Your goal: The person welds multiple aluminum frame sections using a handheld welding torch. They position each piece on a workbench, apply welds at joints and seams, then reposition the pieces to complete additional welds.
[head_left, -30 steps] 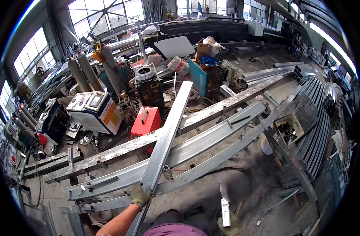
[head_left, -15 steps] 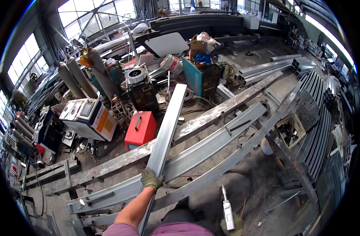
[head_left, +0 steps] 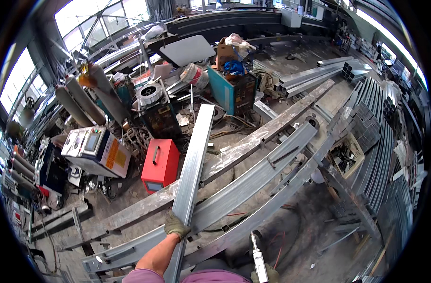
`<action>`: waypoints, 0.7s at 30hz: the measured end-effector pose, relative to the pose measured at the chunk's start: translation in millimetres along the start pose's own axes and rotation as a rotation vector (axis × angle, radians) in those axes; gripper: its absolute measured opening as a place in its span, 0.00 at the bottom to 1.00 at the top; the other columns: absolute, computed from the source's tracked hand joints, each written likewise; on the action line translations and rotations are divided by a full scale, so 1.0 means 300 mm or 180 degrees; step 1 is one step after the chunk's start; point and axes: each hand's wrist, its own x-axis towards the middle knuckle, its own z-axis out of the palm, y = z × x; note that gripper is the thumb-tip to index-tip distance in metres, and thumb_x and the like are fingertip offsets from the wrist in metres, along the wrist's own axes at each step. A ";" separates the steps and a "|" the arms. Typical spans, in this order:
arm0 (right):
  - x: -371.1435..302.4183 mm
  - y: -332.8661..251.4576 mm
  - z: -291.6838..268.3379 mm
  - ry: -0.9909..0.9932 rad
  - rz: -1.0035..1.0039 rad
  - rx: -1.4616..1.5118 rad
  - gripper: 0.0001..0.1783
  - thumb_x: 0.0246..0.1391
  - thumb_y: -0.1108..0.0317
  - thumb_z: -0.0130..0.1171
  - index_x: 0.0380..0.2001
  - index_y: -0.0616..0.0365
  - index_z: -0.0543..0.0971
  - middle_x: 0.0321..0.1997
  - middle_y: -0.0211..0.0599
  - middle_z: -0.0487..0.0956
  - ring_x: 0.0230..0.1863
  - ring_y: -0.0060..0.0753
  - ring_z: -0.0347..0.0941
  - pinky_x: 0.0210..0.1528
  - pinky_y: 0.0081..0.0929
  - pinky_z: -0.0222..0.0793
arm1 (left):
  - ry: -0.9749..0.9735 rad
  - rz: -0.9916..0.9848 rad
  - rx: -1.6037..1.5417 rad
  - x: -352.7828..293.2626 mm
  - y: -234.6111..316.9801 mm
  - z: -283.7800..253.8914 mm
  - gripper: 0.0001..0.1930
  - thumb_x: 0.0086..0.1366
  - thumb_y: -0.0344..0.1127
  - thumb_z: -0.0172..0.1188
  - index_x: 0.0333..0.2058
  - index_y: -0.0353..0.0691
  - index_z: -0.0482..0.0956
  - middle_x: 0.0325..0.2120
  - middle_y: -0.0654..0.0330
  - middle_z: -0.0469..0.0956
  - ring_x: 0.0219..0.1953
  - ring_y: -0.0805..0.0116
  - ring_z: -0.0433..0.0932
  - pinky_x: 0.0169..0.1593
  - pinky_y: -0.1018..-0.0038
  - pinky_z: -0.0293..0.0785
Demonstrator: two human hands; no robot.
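My left hand (head_left: 177,225), in a green work glove, is closed round the near part of a long galvanized steel channel (head_left: 195,158). This channel slants away from me, lying across a wider steel channel (head_left: 255,183) and a worn steel beam (head_left: 142,203). At the lower edge my right hand (head_left: 272,273), also gloved, is wrapped round a white welding torch (head_left: 259,262); its fingers are partly hidden. The torch's metal nozzle points up and away, to the right of the held channel and apart from it. Nearest me runs a flat-faced steel bar (head_left: 246,224).
Beyond the beams stand a red box with a handle (head_left: 160,164), a white machine cabinet (head_left: 96,152), gas cylinders (head_left: 74,106) and a teal machine (head_left: 230,92). On the right are a crate of metal pieces (head_left: 346,154) and stacked steel tubes (head_left: 380,155). Cables (head_left: 298,231) lie on the floor.
The whole view has shifted slightly, with the scene sliding left and down. The welding torch in my right hand has come a little nearer the held channel. My left hand keeps its grip.
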 end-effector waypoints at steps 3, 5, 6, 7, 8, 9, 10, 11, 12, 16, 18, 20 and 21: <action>0.046 -0.031 -0.039 -0.0100 -0.0099 0.0004 0.15 0.54 0.58 0.73 0.38 0.53 0.81 0.33 0.50 0.84 0.36 0.63 0.82 0.38 0.53 0.79 | -0.0034 0.0165 0.0012 0.040 -0.049 -0.019 0.79 0.43 0.59 0.82 0.80 0.26 0.36 0.78 0.34 0.55 0.79 0.37 0.58 0.80 0.57 0.59; 0.042 -0.009 -0.053 -0.0198 0.0180 -0.0265 0.12 0.55 0.59 0.72 0.36 0.52 0.82 0.31 0.48 0.83 0.34 0.59 0.82 0.36 0.50 0.79 | -0.0096 0.0251 -0.0066 0.101 -0.120 -0.003 0.80 0.42 0.59 0.82 0.80 0.26 0.36 0.78 0.33 0.56 0.78 0.37 0.61 0.79 0.59 0.63; 0.042 -0.011 -0.068 -0.0129 0.0277 -0.0162 0.11 0.56 0.60 0.71 0.37 0.52 0.82 0.31 0.48 0.83 0.33 0.58 0.82 0.36 0.49 0.79 | -0.0152 0.0353 -0.0119 0.124 -0.144 -0.003 0.81 0.41 0.59 0.83 0.80 0.24 0.35 0.75 0.31 0.60 0.75 0.37 0.66 0.76 0.62 0.67; 0.044 -0.010 -0.081 -0.0063 0.0371 -0.0054 0.11 0.56 0.60 0.71 0.37 0.53 0.82 0.30 0.47 0.83 0.33 0.56 0.82 0.36 0.48 0.79 | -0.0244 0.0382 -0.0129 0.133 -0.167 0.002 0.82 0.41 0.58 0.84 0.79 0.24 0.34 0.74 0.30 0.60 0.75 0.37 0.66 0.76 0.61 0.67; 0.044 0.013 -0.092 0.0009 0.0186 0.0025 0.11 0.56 0.61 0.71 0.38 0.53 0.83 0.30 0.46 0.84 0.32 0.55 0.82 0.36 0.47 0.79 | -0.0354 0.0436 -0.0141 0.131 -0.171 -0.001 0.82 0.42 0.58 0.84 0.79 0.24 0.34 0.73 0.29 0.61 0.75 0.37 0.66 0.76 0.61 0.68; 0.039 0.050 -0.104 -0.0191 0.0583 0.0449 0.10 0.56 0.63 0.70 0.39 0.54 0.83 0.30 0.43 0.84 0.30 0.49 0.82 0.35 0.44 0.79 | -0.0457 0.0476 -0.0163 0.122 -0.178 -0.003 0.82 0.42 0.58 0.84 0.79 0.23 0.33 0.72 0.29 0.62 0.75 0.37 0.66 0.76 0.61 0.68; 0.025 0.070 -0.102 -0.0062 0.1296 0.1360 0.10 0.56 0.64 0.71 0.39 0.54 0.84 0.29 0.41 0.84 0.29 0.47 0.81 0.35 0.44 0.79 | -0.0393 0.0653 -0.0190 0.112 -0.186 -0.001 0.81 0.43 0.58 0.84 0.79 0.22 0.33 0.71 0.28 0.63 0.75 0.37 0.66 0.76 0.61 0.68; 0.021 0.075 -0.101 0.0061 0.2005 0.2277 0.10 0.56 0.64 0.71 0.40 0.54 0.84 0.29 0.40 0.84 0.29 0.44 0.81 0.35 0.43 0.79 | -0.0363 0.0595 -0.0088 0.088 -0.182 -0.010 0.81 0.43 0.58 0.84 0.78 0.22 0.34 0.71 0.28 0.62 0.75 0.37 0.65 0.76 0.61 0.67; 0.045 0.029 -0.124 -0.0035 0.1528 0.1404 0.10 0.56 0.65 0.71 0.40 0.54 0.85 0.27 0.37 0.83 0.28 0.40 0.80 0.35 0.41 0.79 | -0.0342 0.0520 0.0018 0.049 -0.178 -0.018 0.81 0.43 0.58 0.84 0.78 0.21 0.34 0.71 0.28 0.62 0.75 0.37 0.65 0.76 0.61 0.67; 0.097 -0.024 -0.124 -0.0122 0.1006 0.0702 0.13 0.56 0.64 0.72 0.43 0.56 0.86 0.29 0.38 0.86 0.31 0.39 0.84 0.37 0.39 0.80 | -0.0223 0.0410 0.0288 -0.054 -0.239 -0.039 0.81 0.42 0.59 0.84 0.78 0.20 0.34 0.73 0.28 0.59 0.75 0.36 0.64 0.77 0.60 0.66; 0.091 0.054 -0.108 -0.0100 0.1735 0.1535 0.14 0.57 0.65 0.72 0.46 0.55 0.87 0.31 0.38 0.87 0.33 0.39 0.85 0.38 0.38 0.81 | -0.0489 0.0409 0.0038 -0.119 -0.199 -0.087 0.81 0.42 0.59 0.84 0.77 0.19 0.34 0.72 0.28 0.59 0.75 0.35 0.64 0.77 0.60 0.66; 0.120 0.078 -0.107 -0.0245 0.1502 0.1501 0.16 0.58 0.65 0.71 0.49 0.53 0.87 0.35 0.38 0.89 0.36 0.40 0.87 0.40 0.37 0.82 | -0.0452 0.0468 0.0030 -0.151 -0.219 -0.093 0.80 0.41 0.58 0.83 0.76 0.17 0.35 0.71 0.27 0.62 0.75 0.35 0.65 0.76 0.60 0.67; 0.177 0.061 -0.117 -0.0386 0.0899 0.1043 0.16 0.59 0.64 0.71 0.51 0.52 0.87 0.38 0.38 0.90 0.39 0.42 0.88 0.41 0.38 0.83 | -0.0470 0.0561 0.0006 -0.165 -0.245 -0.095 0.80 0.42 0.58 0.83 0.76 0.16 0.35 0.70 0.27 0.62 0.74 0.35 0.66 0.76 0.60 0.67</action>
